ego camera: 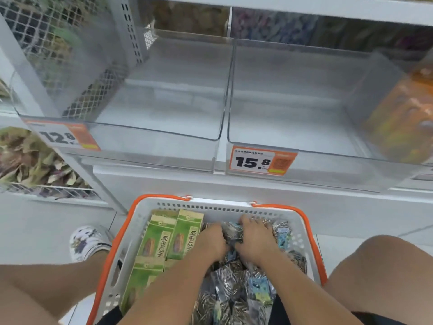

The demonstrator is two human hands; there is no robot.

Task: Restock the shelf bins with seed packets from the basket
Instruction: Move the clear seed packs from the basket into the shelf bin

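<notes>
I crouch with the basket [302, 233] set on the floor between my knees, directly below the shelf, so that each lift from basket to bin is short. My left hand [210, 242] and right hand [254, 242] are both down in the right half of the basket, fingers curled into the heap of dark striped seed packets [232, 231]; they bracket a bundle from either side, which lets me gather several packets at once rather than one by one. How many packets each hand actually holds I cannot tell, since motion blur and the heap hide the fingertips. The green seed packets [185, 233] lie stacked flat in the left half of the basket, kept apart from the dark ones so the two products do not mix. Above and farther away, the left bin [152, 134] and the right bin [304, 148] stand side by side with nothing visible in them, each with a price tag at its front: 12.8 tag [63, 137] and 15.8 tag [262, 161]. I judge the restocking is at its start.
</notes>
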